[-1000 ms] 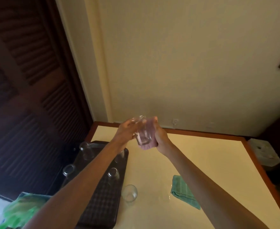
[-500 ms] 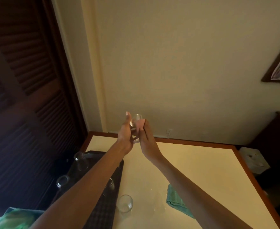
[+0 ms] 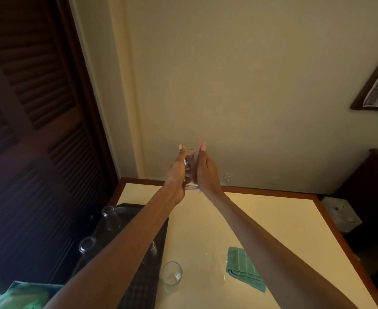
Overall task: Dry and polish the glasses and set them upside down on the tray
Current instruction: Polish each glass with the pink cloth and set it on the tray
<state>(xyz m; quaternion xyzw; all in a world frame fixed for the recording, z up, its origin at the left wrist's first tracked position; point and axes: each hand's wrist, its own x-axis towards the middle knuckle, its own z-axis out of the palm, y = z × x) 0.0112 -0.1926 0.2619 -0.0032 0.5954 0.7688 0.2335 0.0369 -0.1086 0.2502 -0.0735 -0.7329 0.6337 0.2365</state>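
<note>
While my left hand (image 3: 177, 173) grips a glass (image 3: 190, 175) raised above the far edge of the table (image 3: 272, 219) and my right hand (image 3: 206, 173) holds a pink cloth (image 3: 196, 155) against it, the dark tray (image 3: 160, 233) carries upturned glasses (image 3: 109, 216), an upright glass (image 3: 172, 274) standing just beside it.

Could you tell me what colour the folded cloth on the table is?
The cloth is green, pale-striped; head view.

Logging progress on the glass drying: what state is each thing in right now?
Held glass: held up, gripped by left hand.
Pink cloth: pressed to that glass by right hand.
Lone glass: upright on the table, beside the tray.
Far tray glass: on the tray, seemingly upside down.
Near tray glass: same.
Third tray glass: mostly hidden by the left arm.
Green cloth: folded, lying on the table.
</note>
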